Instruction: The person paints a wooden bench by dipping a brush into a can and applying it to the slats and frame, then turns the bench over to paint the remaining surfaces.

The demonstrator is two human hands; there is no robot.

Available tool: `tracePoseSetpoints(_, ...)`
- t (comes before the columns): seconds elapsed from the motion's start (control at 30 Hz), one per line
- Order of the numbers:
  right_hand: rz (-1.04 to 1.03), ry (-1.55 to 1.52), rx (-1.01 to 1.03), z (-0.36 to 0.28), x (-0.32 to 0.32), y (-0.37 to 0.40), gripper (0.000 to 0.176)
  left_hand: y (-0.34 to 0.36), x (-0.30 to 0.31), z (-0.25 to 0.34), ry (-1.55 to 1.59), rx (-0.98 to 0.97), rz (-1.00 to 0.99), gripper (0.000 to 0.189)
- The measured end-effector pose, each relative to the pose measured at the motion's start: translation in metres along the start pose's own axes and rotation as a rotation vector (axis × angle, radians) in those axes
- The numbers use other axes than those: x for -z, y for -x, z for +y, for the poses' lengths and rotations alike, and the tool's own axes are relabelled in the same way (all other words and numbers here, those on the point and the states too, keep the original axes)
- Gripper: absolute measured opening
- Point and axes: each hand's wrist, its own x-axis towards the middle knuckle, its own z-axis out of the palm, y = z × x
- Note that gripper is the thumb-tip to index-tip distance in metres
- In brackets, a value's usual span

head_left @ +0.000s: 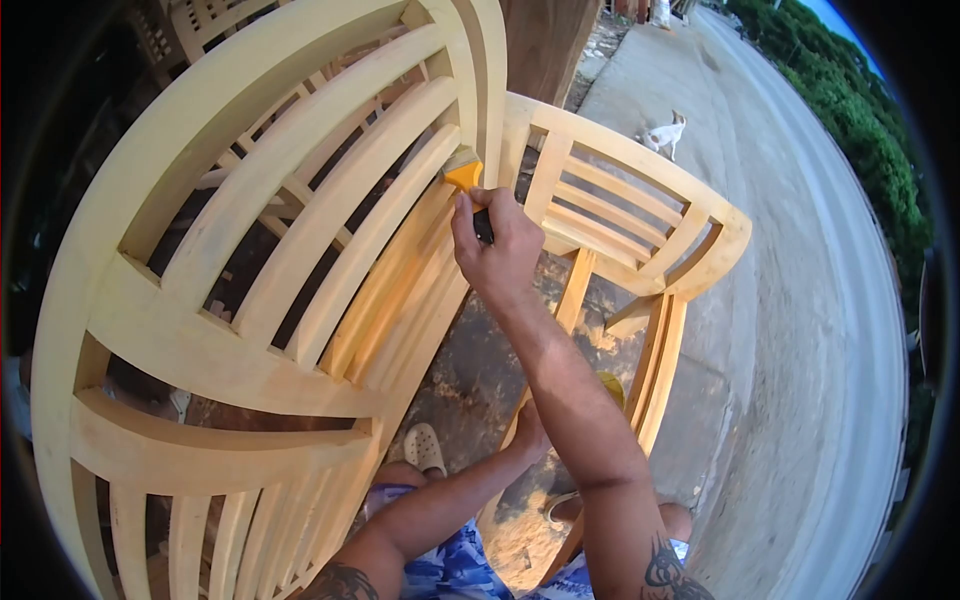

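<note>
A yellow-handled paintbrush (463,172) is pinched in my right hand (500,240), its bristles against a slat near the top corner of the pale wooden bench back (240,190). Some slats (385,300) below the brush look darker and more orange than the wood around them. My left hand (530,432) is lower down, beside a wooden rail and partly behind my right forearm. Its fingers are mostly hidden, and what it holds, if anything, cannot be made out. A rounded yellow object (612,388) shows just past my right forearm.
The bench's slatted armrest side (640,200) stands to the right. Beyond it a white dog (665,136) is on the concrete, beside a road (800,200) with green bushes. More wooden frames stand behind the bench at upper left. My feet are on the stained floor below.
</note>
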Motion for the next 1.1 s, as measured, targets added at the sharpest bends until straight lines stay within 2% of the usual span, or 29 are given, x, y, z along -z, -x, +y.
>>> tracePoseSetpoints(0.03,0.017,0.0,-0.055,-0.002,0.003,0.006,0.017,0.0,0.0,0.0,0.012,-0.007,-0.018,0.03)
tracePoseSetpoints(0.1,0.06,-0.002,-0.17,-0.012,0.012,0.022,0.018,-0.016,0.023,-0.035,-0.021,-0.021,-0.075,0.032)
tracePoseSetpoints(0.13,0.046,-0.054,-0.214,-0.02,0.016,0.029,0.018,-0.039,0.052,-0.084,-0.065,-0.028,-0.112,0.033)
tracePoseSetpoints(0.23,-0.107,-0.167,-0.086,-0.025,0.009,0.031,0.018,-0.034,0.046,-0.071,-0.191,-0.08,-0.211,0.034)
tracePoseSetpoints(0.33,-0.062,-0.077,-0.019,0.004,-0.001,0.012,0.017,-0.003,0.01,-0.013,-0.353,-0.117,-0.07,0.034)
tracePoseSetpoints(0.37,-0.031,-0.044,0.026,0.01,-0.001,0.006,0.017,-0.004,0.012,-0.012,-0.404,-0.137,-0.043,0.034)
tracePoseSetpoints(0.53,0.034,-0.075,-0.134,-0.013,0.015,0.036,0.014,-0.005,0.013,-0.007,-0.551,-0.257,-0.031,0.039)
tracePoseSetpoints(0.57,-0.008,-0.113,-0.096,-0.014,0.012,0.038,0.014,-0.006,0.013,-0.011,-0.541,-0.266,-0.025,0.039)
tracePoseSetpoints(0.67,-0.097,-0.126,-0.047,-0.012,0.0,0.032,0.015,-0.009,0.015,-0.02,-0.372,-0.126,-0.08,0.039)
tracePoseSetpoints(0.8,-0.01,-0.029,-0.027,0.004,-0.003,0.018,0.016,-0.015,0.029,-0.032,-0.205,-0.052,-0.149,0.039)
tracePoseSetpoints(0.9,0.025,-0.108,-0.191,-0.008,0.002,0.044,0.016,-0.031,0.047,-0.062,-0.088,-0.044,-0.231,0.038)
tracePoseSetpoints(0.93,0.03,-0.139,-0.145,-0.013,0.003,0.044,0.015,-0.037,0.053,-0.074,-0.061,-0.045,-0.247,0.038)
tracePoseSetpoints(1.0,-0.049,-0.124,-0.209,-0.019,0.003,0.035,0.015,-0.032,0.054,-0.079,0.054,0.021,-0.245,0.039)
tracePoseSetpoints(1.03,-0.083,-0.117,-0.242,-0.019,0.0,0.027,0.015,-0.029,0.053,-0.078,0.052,0.024,-0.225,0.04)
tracePoseSetpoints(1.07,0.014,-0.078,-0.203,-0.012,-0.009,0.019,0.016,-0.022,0.042,-0.06,-0.053,0.019,-0.166,0.041)
tracePoseSetpoints(1.1,0.012,-0.05,-0.172,-0.009,-0.009,0.019,0.016,-0.016,0.03,-0.042,-0.158,0.021,-0.108,0.042)
